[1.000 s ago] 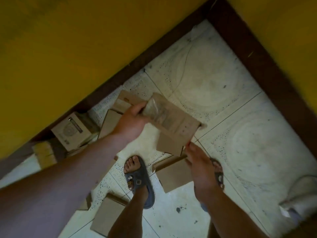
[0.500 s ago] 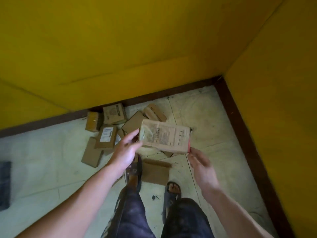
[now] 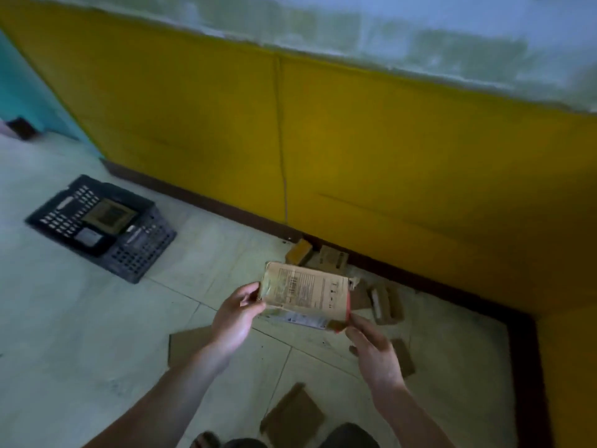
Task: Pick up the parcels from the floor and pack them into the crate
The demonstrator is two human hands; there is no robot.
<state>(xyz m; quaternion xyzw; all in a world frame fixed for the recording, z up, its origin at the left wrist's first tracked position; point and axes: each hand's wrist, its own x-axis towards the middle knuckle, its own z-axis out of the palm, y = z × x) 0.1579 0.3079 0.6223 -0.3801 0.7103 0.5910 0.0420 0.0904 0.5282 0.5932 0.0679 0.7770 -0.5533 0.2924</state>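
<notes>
**boxwatcher:** So what was seen at the far left?

**tiles_guy:** A dark crate (image 3: 142, 257), full of holes, was set on the floor (image 3: 64, 350) close to the yellow wall (image 3: 193, 124), well apart from both hands. A brown box (image 3: 109, 216) was lying flat in it. A pale grey thing (image 3: 88, 237) was tucked beside that, way too blurry to be identified.

**boxwatcher:** And the middle?

**tiles_guy:** The parcel (image 3: 307, 292) was held up in the air, printed label face up, over the floor and nowhere near the crate. Its left edge was gripped by the left hand (image 3: 235, 321), thumb on top, with the other fingers hidden underneath. Its lower right corner, by the red strip, was pinched by the right hand (image 3: 371, 350). A white-labelled packet (image 3: 303, 319) was peeking out below it. Whether that was held too or just lying on the floor couldn't be told.

**boxwatcher:** Anything to the right?

**tiles_guy:** Loose parcels (image 3: 329, 258) were piled against the skirting and partly covered by the held one. Another box (image 3: 384, 302) was lying just right of it, half blurred. A flat cardboard piece (image 3: 292, 418) was lying near the bottom edge. The sandal toe (image 3: 206, 442) was cut off by the frame.
</notes>
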